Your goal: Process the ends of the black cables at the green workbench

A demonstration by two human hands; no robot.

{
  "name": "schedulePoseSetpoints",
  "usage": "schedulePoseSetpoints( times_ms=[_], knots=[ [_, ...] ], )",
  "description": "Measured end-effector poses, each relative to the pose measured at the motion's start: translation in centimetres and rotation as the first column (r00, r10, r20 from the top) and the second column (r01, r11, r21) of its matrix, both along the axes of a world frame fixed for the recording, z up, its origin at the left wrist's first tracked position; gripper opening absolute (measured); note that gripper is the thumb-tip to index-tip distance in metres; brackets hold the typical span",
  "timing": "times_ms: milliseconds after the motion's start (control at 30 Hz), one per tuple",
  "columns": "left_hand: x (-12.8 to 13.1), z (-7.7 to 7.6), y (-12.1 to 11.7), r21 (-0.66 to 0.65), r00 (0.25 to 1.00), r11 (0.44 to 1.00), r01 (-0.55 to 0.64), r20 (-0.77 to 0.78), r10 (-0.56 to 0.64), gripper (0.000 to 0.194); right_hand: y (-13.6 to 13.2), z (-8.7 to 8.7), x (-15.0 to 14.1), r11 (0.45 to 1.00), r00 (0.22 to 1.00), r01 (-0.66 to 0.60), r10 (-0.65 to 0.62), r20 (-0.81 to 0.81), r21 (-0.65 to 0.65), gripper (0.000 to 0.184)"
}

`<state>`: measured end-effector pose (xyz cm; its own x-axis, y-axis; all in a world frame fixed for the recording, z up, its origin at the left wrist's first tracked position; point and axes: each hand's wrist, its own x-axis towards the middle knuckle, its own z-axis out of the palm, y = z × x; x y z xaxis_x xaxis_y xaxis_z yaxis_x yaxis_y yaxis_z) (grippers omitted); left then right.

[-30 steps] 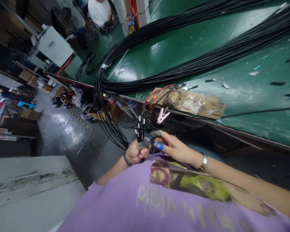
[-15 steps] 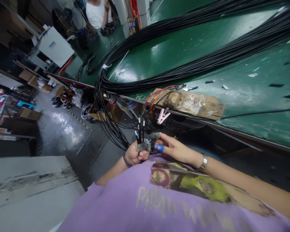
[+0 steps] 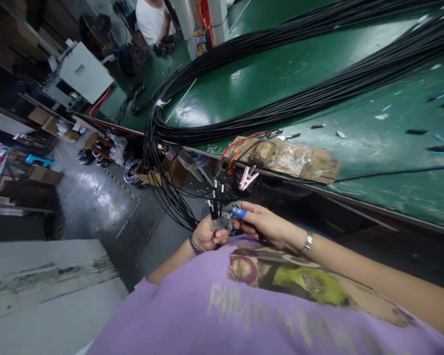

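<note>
Dim room, white glare on the green tabletop (image 3: 274, 74) and floor (image 3: 99, 197), edges stretched.

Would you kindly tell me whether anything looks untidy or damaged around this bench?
Dark scraps lie scattered on the green table, which looks untidy. At its near edge, the wooden board looks worn, with a blotchy, whitish surface.

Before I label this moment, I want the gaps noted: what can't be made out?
All in the head view:
- Thin wires between left hand and right hand: too small, partly behind fingers.
- Cables: far stretch cut off by the right edge.
- Person in white: head cut off by the top edge.
</note>
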<state>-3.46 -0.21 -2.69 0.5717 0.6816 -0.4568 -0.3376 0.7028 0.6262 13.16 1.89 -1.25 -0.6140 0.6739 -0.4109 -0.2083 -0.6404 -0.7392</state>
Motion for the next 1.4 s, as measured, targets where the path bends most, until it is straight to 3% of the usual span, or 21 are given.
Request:
schedulePoseSetpoints(
  times_ms=[267,433,733,833,933,1000,1133,1267,1400],
  knots=[
    [-0.1,-0.3,0.1,-0.001,1.000,1.000,-0.013,0.003,0.013,0.030,-0.2,-0.6,0.2,1.000,1.000,-0.019,0.019,-0.020,-0.009,0.053],
    [0.0,-0.1,0.1,-0.011,1.000,1.000,-0.022,-0.010,0.022,0.031,-0.3,-0.6,-0.1,0.999,0.998,-0.023,0.020,0.058,0.041,0.053],
    [0.2,0.2,0.0,-0.033,0.998,0.998,-0.055,-0.037,0.054,0.037,-0.3,0.0,0.2,0.988,0.988,0.082,-0.098,0.122,0.127,0.045],
    [0.5,0.0,-0.2,-0.028,0.994,0.998,-0.051,-0.101,0.048,0.040,0.0,0.3,0.3,0.944,0.973,0.077,-0.141,0.181,0.321,0.042],
    [0.7,-0.1,-0.5,-0.026,0.977,1.000,0.011,-0.212,-0.016,0.042,0.4,0.7,0.4,0.820,0.949,-0.027,-0.160,0.273,0.572,0.037],
    [0.7,-0.1,-0.5,-0.021,0.970,0.999,0.027,-0.239,-0.032,0.044,0.7,0.9,0.5,0.750,0.926,-0.089,-0.179,0.331,0.655,0.034],
    [0.4,0.0,-0.4,-0.003,0.983,1.000,-0.021,-0.183,0.020,0.048,1.0,0.6,1.1,0.756,0.894,0.017,-0.305,0.329,0.654,0.035],
    [0.2,0.0,-0.3,0.002,0.985,0.999,-0.046,-0.168,0.046,0.044,0.6,0.4,1.7,0.794,0.928,-0.047,-0.190,0.321,0.606,0.037],
    [0.3,0.1,-0.4,-0.002,0.983,0.998,-0.062,-0.171,0.061,0.041,0.0,0.6,1.7,0.754,0.933,-0.132,-0.124,0.337,0.644,0.031]
  ],
)
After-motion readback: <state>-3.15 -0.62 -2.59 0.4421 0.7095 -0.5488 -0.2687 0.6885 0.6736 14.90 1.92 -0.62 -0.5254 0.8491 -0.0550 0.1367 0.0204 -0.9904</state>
